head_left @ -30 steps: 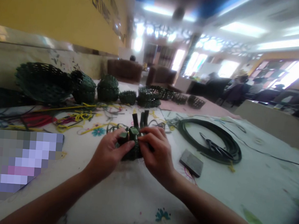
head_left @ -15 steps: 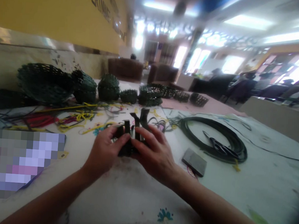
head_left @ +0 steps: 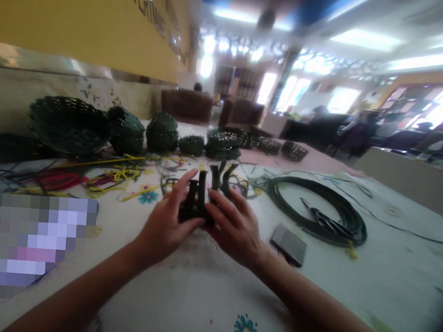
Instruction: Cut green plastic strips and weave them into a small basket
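Note:
Between my hands is a small, partly woven basket (head_left: 201, 195) of dark strips, its loose ends standing upright. My left hand (head_left: 164, 225) grips its left side, the thumb lying along the front at the base and the index finger raised beside the strips. My right hand (head_left: 235, 227) is closed round the right side, fingers pressed against the front and the upright strips. The far side of the basket and some fingertips are hidden.
Right of my hands lie a grey block (head_left: 289, 245) and a dark coil of strip (head_left: 276, 191) with scissors (head_left: 327, 221) on it. Finished dark green baskets (head_left: 70, 125) line the back. Yellow and red scraps (head_left: 116, 174) litter the left, near a blurred-out object (head_left: 37, 244).
The basket has turned or tilted so its strips stand more upright. My left thumb has slid down to its base and my left fingers have opened upward. My right hand has shifted slightly.

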The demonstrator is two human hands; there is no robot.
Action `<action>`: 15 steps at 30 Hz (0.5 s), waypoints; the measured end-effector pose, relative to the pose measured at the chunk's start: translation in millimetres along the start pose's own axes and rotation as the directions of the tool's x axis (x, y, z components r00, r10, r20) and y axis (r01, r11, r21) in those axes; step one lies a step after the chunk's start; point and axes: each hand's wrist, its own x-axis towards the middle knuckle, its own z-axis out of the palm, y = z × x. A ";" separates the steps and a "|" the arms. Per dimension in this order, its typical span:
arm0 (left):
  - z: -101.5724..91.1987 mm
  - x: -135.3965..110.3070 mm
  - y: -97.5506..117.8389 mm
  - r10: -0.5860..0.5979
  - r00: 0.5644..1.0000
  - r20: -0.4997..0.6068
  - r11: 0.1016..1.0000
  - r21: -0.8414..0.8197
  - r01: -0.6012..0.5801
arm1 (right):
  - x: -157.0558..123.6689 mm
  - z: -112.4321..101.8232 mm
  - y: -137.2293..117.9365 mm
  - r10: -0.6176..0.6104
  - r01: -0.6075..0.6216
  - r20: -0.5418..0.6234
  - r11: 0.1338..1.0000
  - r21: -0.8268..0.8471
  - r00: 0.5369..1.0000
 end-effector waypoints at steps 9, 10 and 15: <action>2.9 0.8 0.7 -0.207 0.978 -0.013 0.971 -0.126 0.204 | -6.3 6.4 -1.0 -0.077 0.076 -0.007 0.993 -0.091 0.997; 1.9 2.0 0.1 -0.228 0.974 -0.013 0.966 -0.125 0.225 | -6.6 6.2 -1.3 -0.088 0.086 -0.010 0.991 -0.106 0.996; -5.6 6.9 -1.8 -0.309 0.943 0.123 0.947 -0.056 0.318 | -8.4 5.8 -3.9 -0.123 0.120 -0.013 0.982 -0.143 0.992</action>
